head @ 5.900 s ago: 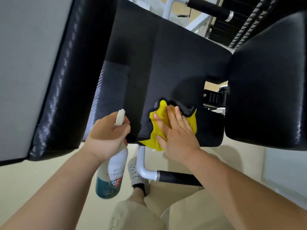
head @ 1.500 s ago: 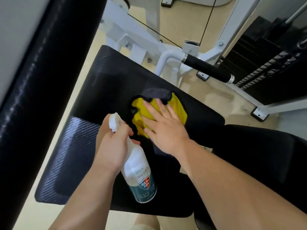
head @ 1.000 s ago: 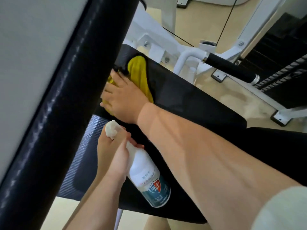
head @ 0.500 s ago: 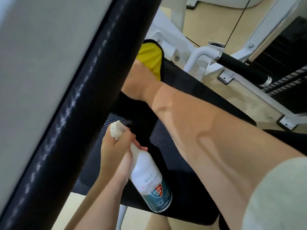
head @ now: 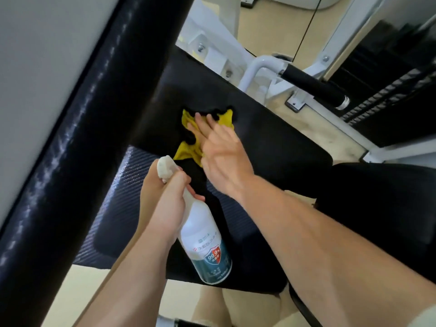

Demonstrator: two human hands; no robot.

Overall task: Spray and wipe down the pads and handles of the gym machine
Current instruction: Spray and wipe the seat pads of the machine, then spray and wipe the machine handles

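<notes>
Right hand (head: pixel 221 156) flat, fingers spread pressing cloth (head: pixel 188 147) on pad (head: pixel 271 142); left hand (head: pixel 165 204) grips bottle (head: pixel 207 251)

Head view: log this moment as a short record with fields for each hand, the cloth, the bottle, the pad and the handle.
left hand: wrapped around the neck of the spray bottle, at the trigger
right hand: flat, fingers spread, pressing the cloth
yellow cloth: bunched, with a dark edge, on the seat pad
spray bottle: white with teal label, tilted, nozzle toward the pad
seat pad: black, textured panel near the bottle
handle: black grip on white frame, beyond the pad, untouched
</notes>
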